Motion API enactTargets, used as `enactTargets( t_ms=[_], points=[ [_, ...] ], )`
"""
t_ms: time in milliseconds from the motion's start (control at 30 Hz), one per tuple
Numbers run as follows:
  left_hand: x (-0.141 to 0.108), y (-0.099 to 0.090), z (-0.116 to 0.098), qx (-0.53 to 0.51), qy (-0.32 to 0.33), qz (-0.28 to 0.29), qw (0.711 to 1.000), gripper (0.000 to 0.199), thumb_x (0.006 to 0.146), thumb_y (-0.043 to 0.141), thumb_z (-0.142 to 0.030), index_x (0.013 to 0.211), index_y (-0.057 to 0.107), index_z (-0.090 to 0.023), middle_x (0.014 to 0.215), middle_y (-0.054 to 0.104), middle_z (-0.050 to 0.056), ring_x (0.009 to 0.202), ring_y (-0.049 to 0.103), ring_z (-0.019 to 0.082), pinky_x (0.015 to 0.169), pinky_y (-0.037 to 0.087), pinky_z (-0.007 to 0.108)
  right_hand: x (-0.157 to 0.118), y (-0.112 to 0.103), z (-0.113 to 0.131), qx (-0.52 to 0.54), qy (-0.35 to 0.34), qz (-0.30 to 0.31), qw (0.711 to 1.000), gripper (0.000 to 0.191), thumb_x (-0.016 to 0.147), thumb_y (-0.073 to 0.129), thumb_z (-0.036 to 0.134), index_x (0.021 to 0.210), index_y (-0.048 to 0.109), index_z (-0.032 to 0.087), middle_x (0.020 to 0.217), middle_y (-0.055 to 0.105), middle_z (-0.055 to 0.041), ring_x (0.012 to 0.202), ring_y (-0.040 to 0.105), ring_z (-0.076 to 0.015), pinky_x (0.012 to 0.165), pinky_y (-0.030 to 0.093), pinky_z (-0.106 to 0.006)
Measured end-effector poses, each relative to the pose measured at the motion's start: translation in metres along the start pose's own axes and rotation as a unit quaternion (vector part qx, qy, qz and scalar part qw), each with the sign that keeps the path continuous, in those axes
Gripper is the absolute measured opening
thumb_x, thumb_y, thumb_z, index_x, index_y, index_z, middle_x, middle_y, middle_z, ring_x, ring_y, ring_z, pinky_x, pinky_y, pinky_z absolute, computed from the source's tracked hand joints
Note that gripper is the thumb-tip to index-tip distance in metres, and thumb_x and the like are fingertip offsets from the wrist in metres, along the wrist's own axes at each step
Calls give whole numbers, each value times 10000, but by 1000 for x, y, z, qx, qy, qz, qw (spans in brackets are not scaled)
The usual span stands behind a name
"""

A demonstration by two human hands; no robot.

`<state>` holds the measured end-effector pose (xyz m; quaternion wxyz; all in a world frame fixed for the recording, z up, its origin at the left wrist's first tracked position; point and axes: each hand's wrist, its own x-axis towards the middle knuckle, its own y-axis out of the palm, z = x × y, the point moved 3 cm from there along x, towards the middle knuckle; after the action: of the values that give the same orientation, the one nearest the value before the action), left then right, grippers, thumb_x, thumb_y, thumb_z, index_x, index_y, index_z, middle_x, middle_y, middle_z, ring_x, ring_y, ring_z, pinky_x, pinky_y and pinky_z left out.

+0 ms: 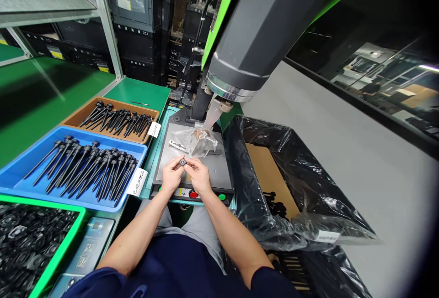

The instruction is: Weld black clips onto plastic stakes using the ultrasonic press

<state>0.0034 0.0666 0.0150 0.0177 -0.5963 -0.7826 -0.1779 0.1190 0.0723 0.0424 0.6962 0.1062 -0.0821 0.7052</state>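
Between my left hand (172,173) and my right hand (199,175) is a small black part with a round centre (183,162). The fingertips of both hands pinch it from either side, above the front of the grey machine plate (214,170). Just beyond my hands stands a clear fixture wrapped in plastic film (203,144), with the pale metal horn (213,114) of the press coming down to it. Part of the black piece is covered by my fingers.
At left, a brown tray (73,117) and a blue tray (142,149) hold black long-stemmed parts; a green bin (80,220) holds black pieces. A box lined with black plastic (308,165) stands at right. Red button (193,194) and green button (222,197) line the machine's front.
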Motion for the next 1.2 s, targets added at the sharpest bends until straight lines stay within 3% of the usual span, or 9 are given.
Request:
enactTargets(
  t_ms=[433,633,967,1200],
  points=[
    [-3,-1,-6,22,8,-3,1000,310,727,725,-291,1014,741,-173,1035,716,86,929,665,204,827,548,351,-4,-1,-3,5,-21,3,1000,208,755,704,322,929,753,220,934,647,-63,902,638,-213,848,541,-381],
    [-6,0,-7,-51,-22,-7,998,331,669,775,-279,955,675,-147,955,748,104,920,700,225,871,551,403,-12,-1,6,-7,-70,6,997,163,789,688,257,937,749,230,956,622,-72,927,626,-211,837,538,-364],
    [-7,1,-11,-57,-14,9,998,291,688,770,-294,904,628,-160,941,747,105,920,705,228,871,548,414,-16,-1,6,-15,-63,-5,998,174,791,700,322,930,737,224,954,614,-75,907,630,-217,800,545,-360],
    [-18,-25,-36,8,-14,36,999,257,730,757,-286,950,696,-167,965,737,86,928,688,224,907,535,394,-13,-13,-11,-110,-82,24,990,199,891,587,323,959,729,201,923,660,-73,898,623,-205,795,507,-335]
  ],
)
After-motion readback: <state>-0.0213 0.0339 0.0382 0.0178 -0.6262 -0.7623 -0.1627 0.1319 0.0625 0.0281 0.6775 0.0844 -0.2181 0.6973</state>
